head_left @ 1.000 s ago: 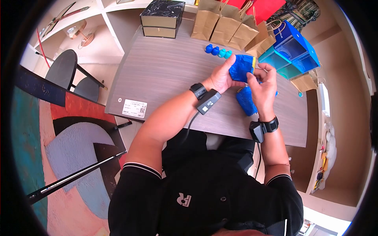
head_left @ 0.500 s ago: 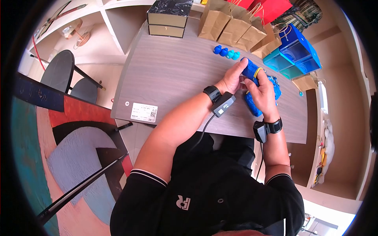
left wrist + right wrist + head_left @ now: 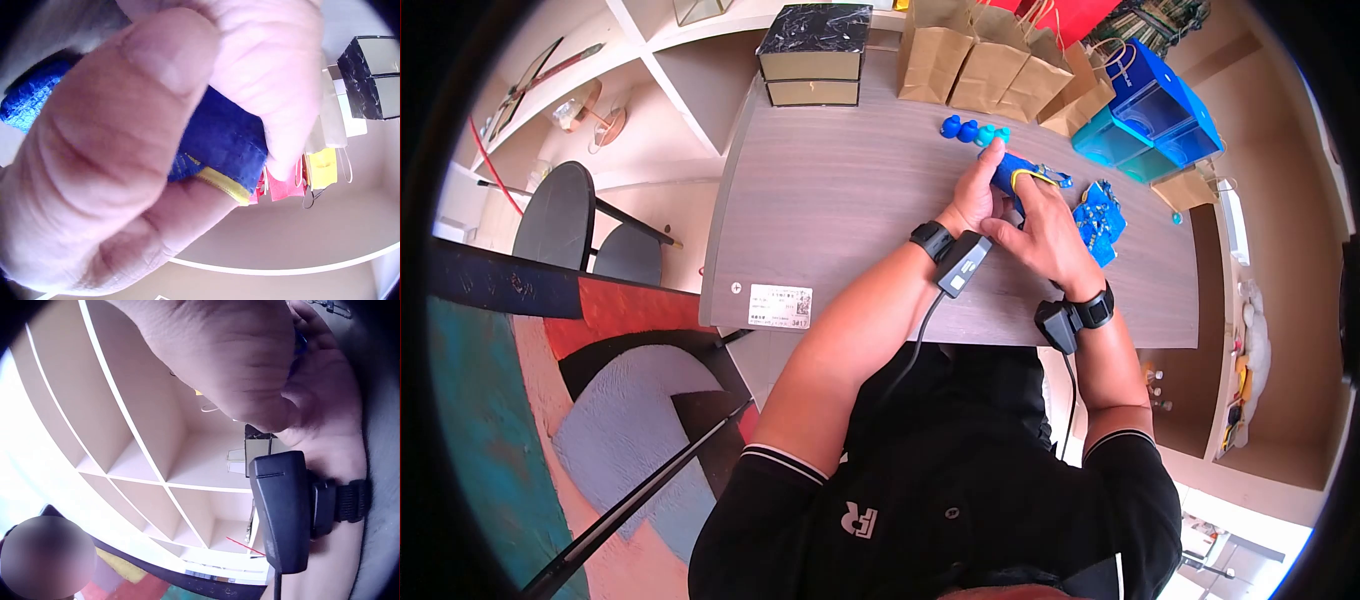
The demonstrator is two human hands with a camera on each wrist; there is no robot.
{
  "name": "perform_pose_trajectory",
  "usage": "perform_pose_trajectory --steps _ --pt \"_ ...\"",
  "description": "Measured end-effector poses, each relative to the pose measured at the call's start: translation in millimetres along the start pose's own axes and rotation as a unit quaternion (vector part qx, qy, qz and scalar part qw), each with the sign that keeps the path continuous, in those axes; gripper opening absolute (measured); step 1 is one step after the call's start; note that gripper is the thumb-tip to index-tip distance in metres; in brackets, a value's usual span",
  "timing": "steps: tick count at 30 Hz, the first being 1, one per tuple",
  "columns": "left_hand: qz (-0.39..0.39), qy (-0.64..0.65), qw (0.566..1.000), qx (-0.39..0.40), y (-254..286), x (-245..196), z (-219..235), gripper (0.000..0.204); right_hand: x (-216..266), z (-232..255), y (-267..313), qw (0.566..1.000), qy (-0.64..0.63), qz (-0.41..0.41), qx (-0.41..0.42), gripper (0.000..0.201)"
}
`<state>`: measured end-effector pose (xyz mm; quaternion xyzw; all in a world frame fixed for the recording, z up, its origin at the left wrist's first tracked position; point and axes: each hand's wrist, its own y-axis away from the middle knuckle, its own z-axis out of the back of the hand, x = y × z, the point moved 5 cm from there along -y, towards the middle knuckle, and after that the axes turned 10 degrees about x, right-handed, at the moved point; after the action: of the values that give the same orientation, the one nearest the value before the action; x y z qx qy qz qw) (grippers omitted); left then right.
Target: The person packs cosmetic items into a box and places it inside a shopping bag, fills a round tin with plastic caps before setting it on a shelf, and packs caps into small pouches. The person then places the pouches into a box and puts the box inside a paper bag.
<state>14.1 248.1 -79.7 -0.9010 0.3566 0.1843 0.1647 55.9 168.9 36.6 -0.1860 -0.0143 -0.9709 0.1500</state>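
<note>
In the head view, my left hand point(image 3: 975, 195) grips a small blue pouch point(image 3: 1006, 178) with a yellow-trimmed mouth, its thumb along the near side. The fingers of my right hand point(image 3: 1045, 235) reach past the yellow edge into the pouch, while that thumb points toward the left palm. A small metal clasp point(image 3: 1058, 179) hangs by the pouch's mouth. Up close in the left wrist view, the smooth dark blue side of the pouch point(image 3: 228, 134) shows between the two hands. Right of my right hand, crumpled blue pouches point(image 3: 1100, 215) lie on the table.
Several small blue and turquoise figures point(image 3: 968, 131) stand in a row beyond my hands. Paper bags point(image 3: 990, 75) line the back of the table, with a black-and-gold drawer box point(image 3: 813, 60) at the left and blue and turquoise clear-fronted boxes point(image 3: 1145, 110) at the right.
The pouch has turned from lying flat toward me to a narrow angle. My right hand has gone from its yellow edge to having fingers inside it. The head view has shifted slightly.
</note>
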Motion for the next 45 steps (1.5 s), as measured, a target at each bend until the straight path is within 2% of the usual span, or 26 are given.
perform_pose_trajectory --steps 2,4,6,8,12,14,16,17,19,22,23,24,26,29,32,35,39,42,44,45 --pt "-0.027 -0.023 0.999 0.02 0 -6 2 0.058 3 6 -5 1.0 -0.025 0.005 0.008 0.043" --pt "-0.032 -0.036 0.999 0.007 -1 -10 7 0.058 3 5 -7 0.999 -0.049 0.012 0.019 0.045" --pt "-0.088 -0.099 0.991 -0.013 0 -19 7 0.057 2 3 -9 0.998 -0.058 0.008 0.033 0.047" --pt "-0.095 -0.107 0.99 -0.013 -1 -23 6 0.057 3 6 -12 0.996 -0.07 0.002 0.048 0.048" --pt "-0.097 -0.126 0.987 -0.021 4 -34 2 0.052 5 13 -16 0.995 -0.063 0.044 0.064 0.046" --pt "-0.127 -0.125 0.984 0.009 1 -40 -1 0.048 6 16 -16 0.993 -0.052 0.059 0.083 0.044" --pt "-0.119 -0.117 0.986 0.006 -1 -40 1 0.047 8 24 -14 0.989 -0.079 0.117 0.041 0.038" --pt "-0.12 -0.1 0.988 -0.009 -1 -41 3 0.048 6 26 -13 0.989 -0.08 0.12 0.042 0.038" --pt "-0.143 -0.1 0.984 -0.031 -1 -49 6 0.052 5 43 -10 0.969 -0.165 0.177 -0.038 0.032" --pt "-0.201 -0.063 0.975 -0.074 4 -76 12 0.051 -23 66 -20 0.966 -0.256 0.025 -0.003 0.03" --pt "-0.215 -0.041 0.971 -0.092 6 -85 13 0.053 -30 74 -29 0.983 -0.184 0.014 -0.022 0.03" --pt "-0.225 -0.04 0.968 -0.107 5 -92 22 0.056 -41 75 -42 0.983 -0.183 0.019 -0.02 0.03" --pt "-0.204 -0.023 0.972 -0.118 6 -99 35 0.06 -63 67 -69 0.998 0.058 0.034 0.002 0.03" --pt "-0.198 -0.034 0.97 -0.14 10 -103 28 0.064 -95 36 -91 0.989 0.139 0.042 0.04 0.029" --pt "-0.196 -0.051 0.972 -0.119 1 -102 51 0.064 -107 21 -101 0.988 0.12 0.028 0.089 0.023" --pt "-0.191 -0.077 0.97 -0.13 2 -102 57 0.065 -115 15 -104 0.991 0.098 0.065 0.063 0.02" --pt "-0.207 -0.067 0.967 -0.131 0 -102 49 0.061 -117 13 -100 0.993 0.08 0.054 0.061 0.018" --pt "-0.206 -0.074 0.968 -0.125 0 -103 43 0.06 -104 23 -92 0.992 0.091 0.08 0.039 0.017" --pt "-0.212 -0.072 0.965 -0.139 -1 -104 45 0.06 -84 48 -75 0.997 0.045 0.05 -0.022 0.016" --pt "-0.214 -0.067 0.962 -0.154 0 -103 47 0.06 -77 59 -67 0.995 -0.01 0.069 -0.069 0.015"
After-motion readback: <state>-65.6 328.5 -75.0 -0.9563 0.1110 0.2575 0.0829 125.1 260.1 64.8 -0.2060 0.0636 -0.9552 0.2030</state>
